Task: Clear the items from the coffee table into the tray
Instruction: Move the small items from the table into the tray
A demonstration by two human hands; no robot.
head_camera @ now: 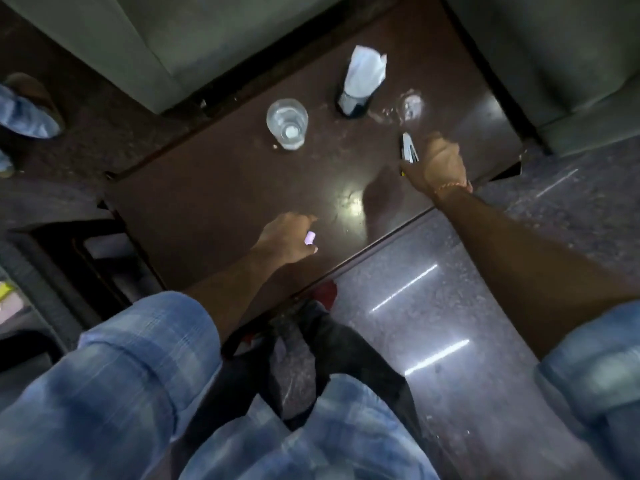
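Observation:
A dark brown coffee table (221, 188) lies below me. My left hand (285, 239) is curled over its near edge and holds a small pale purple object (310, 238). My right hand (434, 164), near the table's right edge, grips a bundle of silvery slim items (408, 148), blurred, perhaps cutlery or pens. A clear drinking glass (287, 123) stands toward the far side. Right of the glass, a dark holder with white tissue (363, 81) stands upright. Another clear glass object (410, 107) lies beyond my right hand. No tray is in view.
Grey sofa cushions (180, 39) border the table's far side and another seat (561, 64) its right corner. Glossy stone floor (450, 306) lies to my right. A low dark shelf (86, 268) sits at left. Another person's foot (27, 105) is far left.

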